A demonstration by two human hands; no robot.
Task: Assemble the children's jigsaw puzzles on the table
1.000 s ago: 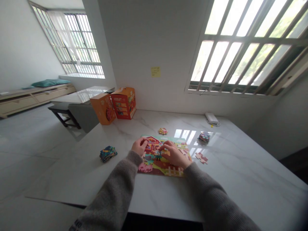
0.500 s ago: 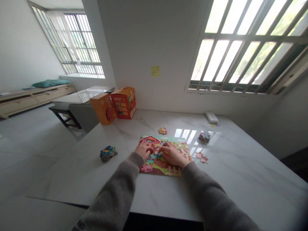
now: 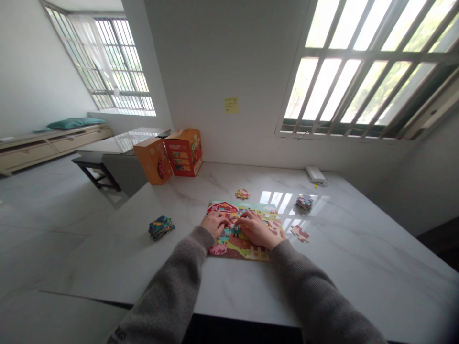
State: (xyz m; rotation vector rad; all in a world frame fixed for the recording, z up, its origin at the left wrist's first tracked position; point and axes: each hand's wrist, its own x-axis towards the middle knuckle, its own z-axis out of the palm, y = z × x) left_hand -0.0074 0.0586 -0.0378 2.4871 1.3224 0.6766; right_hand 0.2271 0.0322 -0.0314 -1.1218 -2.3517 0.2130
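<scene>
A farm-picture jigsaw puzzle [image 3: 238, 252] with a red barn lies flat on the white marble-look table. My left hand [image 3: 214, 222] rests on its left part, fingers bent and close together. From the right, my right hand [image 3: 256, 229] lies over the puzzle's middle, thumb and fingers drawn in. Between the two sets of fingertips is a puzzle piece [image 3: 235, 226], with both hands closed at its edges; fingers partly hide it. Just right of the puzzle lie loose pinkish puzzle pieces [image 3: 300, 233]. A small pile of yellow and red pieces [image 3: 243, 194] sits behind it.
A stack of dark blue-green pieces [image 3: 161, 227] stands at the left and another stack [image 3: 304, 202] at the right. Two orange boxes [image 3: 184, 153] stand at the back left. Near the wall is a white device with a cord [image 3: 315, 175]. The table's front edge [image 3: 247, 321] runs close below.
Both hands stay on the puzzle with only a slight shift of the fingers. The left fingertips show a little more of the blue-green area below. Nothing else has moved.
</scene>
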